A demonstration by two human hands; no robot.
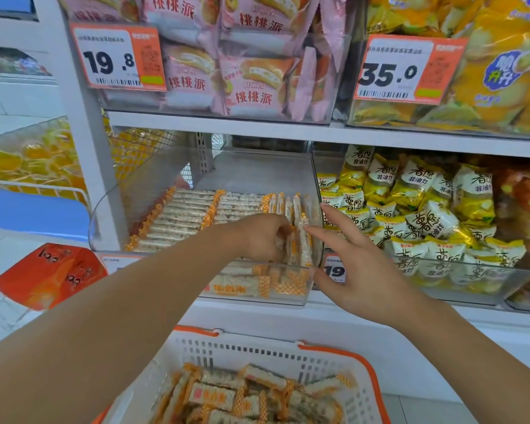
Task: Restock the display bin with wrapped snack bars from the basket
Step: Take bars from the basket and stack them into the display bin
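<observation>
Head view shows both hands reaching into the clear display bin (153, 206) on the middle shelf. The left hand (257, 237) is curled around a few wrapped snack bars (300, 240) at the right end of the bin, and it seems to pinch them between thumb and fingers, though the fingertips are hidden behind the wrappers, so I cannot be fully sure how many bars it holds. These bars stand on their edge, with the long axis running from 6 o'clock to 12 o'clock, away from the person. The right hand (361, 267) holds nothing; its fingers are straight and spread, pointing toward 10 o'clock, with the fingertips just beside the standing bars, on their 3 o'clock side.

So the bars lie at 9 o'clock from the right fingers, and both hands are about equally near to them. I judge that the right hand is placed to steady the row while the left hand pushes the bars into line.

More bars lie flat in neat rows at 9 o'clock in the bin. The basket (288, 356) at 6 o'clock, below the shelf, has many bars left inside.
</observation>
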